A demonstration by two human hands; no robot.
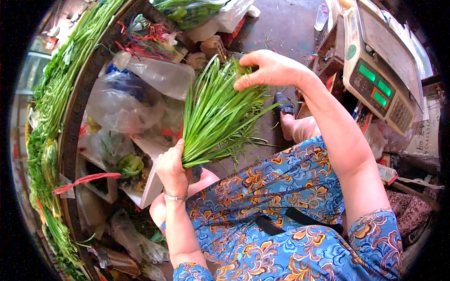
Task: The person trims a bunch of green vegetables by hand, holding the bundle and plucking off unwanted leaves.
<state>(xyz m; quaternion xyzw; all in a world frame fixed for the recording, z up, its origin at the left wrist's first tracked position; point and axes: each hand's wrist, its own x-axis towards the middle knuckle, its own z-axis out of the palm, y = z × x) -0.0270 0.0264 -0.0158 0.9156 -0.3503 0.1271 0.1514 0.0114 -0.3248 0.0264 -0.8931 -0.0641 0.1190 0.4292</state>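
My left hand (174,167), with a bracelet at the wrist, is closed around the gathered lower end of a bunch of garlic chives (215,112). The long flat green blades fan out up and to the right, over the floor. At the upper right of the bunch is my right hand (268,71). Its thumb and fingers are apart, curved about the blade tips, with some green showing between them. Whether it touches any blades, I cannot tell. Loose thin bits of green hang along the right side of the bunch.
Long-stemmed greens (56,98) lie along a curved dark ledge (77,103) at left. Plastic bags (117,100), red and green ties (147,40) and a lettuce-like leaf (131,165) sit nearby. A digital scale (375,89) with lit green displays stands at right. My sandal (284,104) is on the floor.
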